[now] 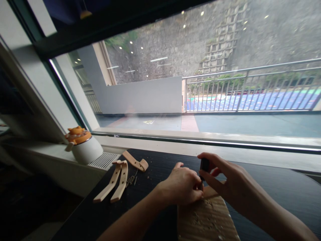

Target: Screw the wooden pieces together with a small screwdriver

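Right hand pinches a small black tool handle upright over a pale wooden board at the black bench's near edge; left hand, fingers curled shut, steadies its tip.

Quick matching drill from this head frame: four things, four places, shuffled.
Things:
1. wooden board
2. white pot with orange lid
3. pale wooden strips
4. small black tool

Places:
A. on the sill by the window frame
B. held in the right hand
C. flat on the dark table, left of both hands
D. under the left hand, strewn with shavings

Pairs: 1-D, 2-A, 3-C, 4-B
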A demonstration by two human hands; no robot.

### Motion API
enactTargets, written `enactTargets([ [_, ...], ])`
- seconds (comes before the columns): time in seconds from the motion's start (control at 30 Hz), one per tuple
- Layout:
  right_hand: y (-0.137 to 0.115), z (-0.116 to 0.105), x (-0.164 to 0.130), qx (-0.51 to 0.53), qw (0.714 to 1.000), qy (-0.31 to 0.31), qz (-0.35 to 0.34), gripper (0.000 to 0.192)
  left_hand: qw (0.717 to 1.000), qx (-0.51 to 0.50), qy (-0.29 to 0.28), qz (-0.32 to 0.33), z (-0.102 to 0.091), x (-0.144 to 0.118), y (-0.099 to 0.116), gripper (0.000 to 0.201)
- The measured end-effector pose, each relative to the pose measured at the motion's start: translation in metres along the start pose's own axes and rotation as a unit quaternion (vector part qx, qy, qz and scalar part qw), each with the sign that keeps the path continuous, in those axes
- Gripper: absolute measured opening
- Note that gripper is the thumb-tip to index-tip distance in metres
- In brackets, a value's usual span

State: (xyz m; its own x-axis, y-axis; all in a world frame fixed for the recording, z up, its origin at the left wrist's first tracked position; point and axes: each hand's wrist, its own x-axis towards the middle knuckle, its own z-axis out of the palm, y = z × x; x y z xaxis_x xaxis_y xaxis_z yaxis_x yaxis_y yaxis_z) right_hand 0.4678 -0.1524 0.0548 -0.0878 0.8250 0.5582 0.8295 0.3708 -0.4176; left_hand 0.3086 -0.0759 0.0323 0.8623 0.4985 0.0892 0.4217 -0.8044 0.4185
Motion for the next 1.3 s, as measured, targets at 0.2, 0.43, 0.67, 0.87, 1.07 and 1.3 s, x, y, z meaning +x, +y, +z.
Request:
enactTargets([
  [0.2,-0.0006,0.0001,-0.0011,0.03,0.999,-0.014,-0.024,0.035,1.0,0.001,0.004,0.003,-0.0003,-0.0009,0.0007,0.021],
  [0.43,0.0033,-0.0009,-0.001,-0.006,1.0,0.008,-0.011,0.033,1.0,-0.01,-0.002,-0.007,0.0007,-0.0006,-0.0003,0.011],
  [0.67,0.0,-0.0017,-0.0013,0.013,0.999,0.005,-0.036,0.035,1.0,0.0,0.006,0.004,0.0004,-0.0009,0.0002,0.019],
  [0.87,0.0032,0.0011,-0.0005,-0.012,1.0,0.012,-0.002,0.029,1.0,-0.002,-0.011,-0.003,-0.0005,-0.0004,-0.0001,0.017],
  [1.07,-0.0002,-0.0011,-0.0018,0.014,1.0,-0.005,-0.013,0.038,1.0,-0.004,-0.005,-0.002,-0.0006,-0.0006,0.0002,0.015],
  [1.3,0.0042,0.0014,-0.0025,0.01,1.0,-0.004,0.001,0.029,1.0,-0.004,-0.003,0.003,-0.0003,-0.0007,-0.0001,0.013],
])
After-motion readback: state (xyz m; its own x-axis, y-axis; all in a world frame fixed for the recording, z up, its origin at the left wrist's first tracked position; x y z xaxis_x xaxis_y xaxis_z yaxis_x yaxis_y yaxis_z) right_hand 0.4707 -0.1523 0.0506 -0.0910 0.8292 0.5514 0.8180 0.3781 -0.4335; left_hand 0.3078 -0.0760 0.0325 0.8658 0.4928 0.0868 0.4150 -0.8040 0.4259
